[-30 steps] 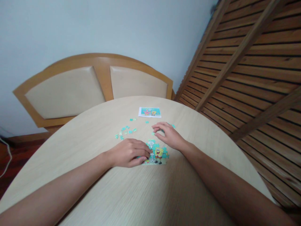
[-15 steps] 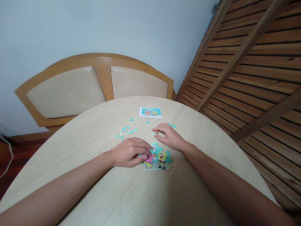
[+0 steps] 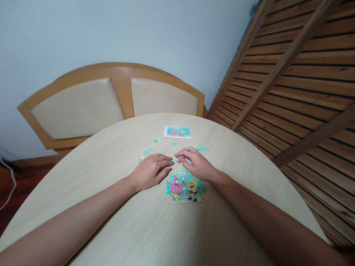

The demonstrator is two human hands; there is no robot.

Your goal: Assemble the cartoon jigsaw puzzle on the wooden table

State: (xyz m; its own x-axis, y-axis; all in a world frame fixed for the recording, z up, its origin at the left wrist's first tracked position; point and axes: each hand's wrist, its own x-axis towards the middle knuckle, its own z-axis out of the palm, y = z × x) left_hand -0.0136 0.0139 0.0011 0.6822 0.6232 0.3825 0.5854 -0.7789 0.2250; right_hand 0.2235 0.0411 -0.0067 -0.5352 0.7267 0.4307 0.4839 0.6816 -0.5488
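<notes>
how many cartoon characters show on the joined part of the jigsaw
3 on the jigsaw: Patrick Star at left, Squidward in the middle, SpongeBob at right. The right hand seems to overlap its upper right edge, perhaps hiding something.

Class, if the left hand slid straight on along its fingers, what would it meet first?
Probably the small teal puzzle piece just beyond the left hand, with the right hand next; depth is hard to judge.
</notes>
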